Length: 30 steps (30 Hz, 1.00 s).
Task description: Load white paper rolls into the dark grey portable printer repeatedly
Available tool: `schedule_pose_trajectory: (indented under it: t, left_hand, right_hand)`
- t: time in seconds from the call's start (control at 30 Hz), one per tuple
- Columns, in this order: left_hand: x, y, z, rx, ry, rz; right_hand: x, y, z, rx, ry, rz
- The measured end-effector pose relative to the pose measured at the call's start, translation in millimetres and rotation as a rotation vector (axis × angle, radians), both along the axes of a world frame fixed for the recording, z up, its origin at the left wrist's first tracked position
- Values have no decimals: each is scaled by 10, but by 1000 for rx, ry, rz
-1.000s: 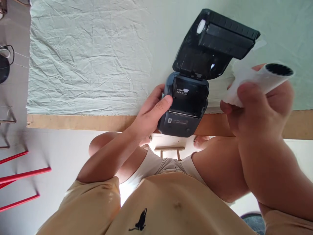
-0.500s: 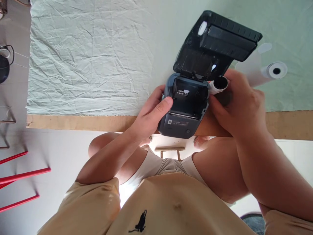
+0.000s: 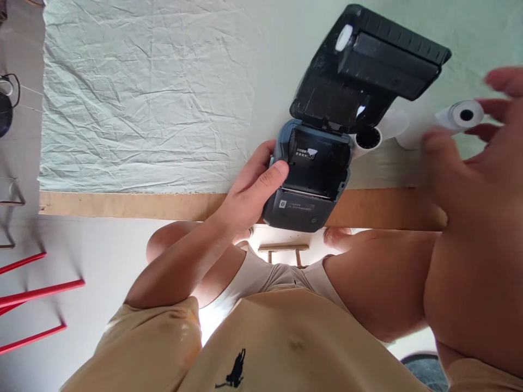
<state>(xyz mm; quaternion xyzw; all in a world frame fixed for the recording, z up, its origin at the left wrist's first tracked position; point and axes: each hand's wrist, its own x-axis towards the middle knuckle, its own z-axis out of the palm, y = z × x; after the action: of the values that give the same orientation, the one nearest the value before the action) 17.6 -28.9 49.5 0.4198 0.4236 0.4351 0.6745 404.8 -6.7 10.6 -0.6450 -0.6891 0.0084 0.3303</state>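
Note:
A dark label printer (image 3: 304,212) with its lid (image 3: 368,71) swung open is gripped along its left side by my left hand (image 3: 257,185), thumb over the rim. Its paper bay shows bare, with a small printed label inside. My right hand (image 3: 486,147) is at the right with fingers spread around a white paper roll (image 3: 466,115); the fingers are blurred, and whether they touch it is hard to tell. Against the printer's right side lies a white hollow tube (image 3: 370,140), apart from my right hand. A loose strip of white paper (image 3: 412,122) lies between the tube and roll.
A pale green cloth (image 3: 151,98) covers the table, whose wooden edge (image 3: 131,204) runs along the front. Red metal bars (image 3: 44,293) stand on the floor at the left. A wooden stool rung (image 3: 281,248) shows below the table.
My right hand has let go of the hollow tube and moved right to the paper roll. The tube stays beside the printer, which my left hand still holds.

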Motion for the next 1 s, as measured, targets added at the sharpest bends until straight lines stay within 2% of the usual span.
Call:
schedule_pose_trajectory:
  t: [0.1, 0.23, 0.3, 0.5, 0.63, 0.7, 0.77, 0.9, 1.0]
  left_hand:
    - [-5, 8, 8, 6, 0, -7]
    - [-27, 11, -18, 8, 19, -19]
    - [-29, 9, -24, 15, 1, -19]
    - [-9, 5, 1, 6, 47, -11]
    - [-8, 9, -5, 24, 28, -18]
    - [-10, 9, -6, 23, 12, -24]
    - [-10, 8, -4, 27, -1, -31]
    - [-8, 7, 5, 37, 3, -32]
    - [-3, 7, 12, 34, 19, -34]
  right_hand:
    - [-234, 7, -2, 34, -1, -79]
    - [-375, -20, 19, 9, 84, -56]
    - [-386, -34, 35, -7, 84, -26]
    - [-394, -60, 55, 24, 9, -103]
    - [-414, -49, 2, 11, 3, -37]
    - [-418, -31, -9, -6, -28, -53]
    - [-428, -38, 20, -17, -4, -57]
    - [-473, -122, 102, -50, 128, 29]
    - [-483, -139, 72, -85, 59, 32]
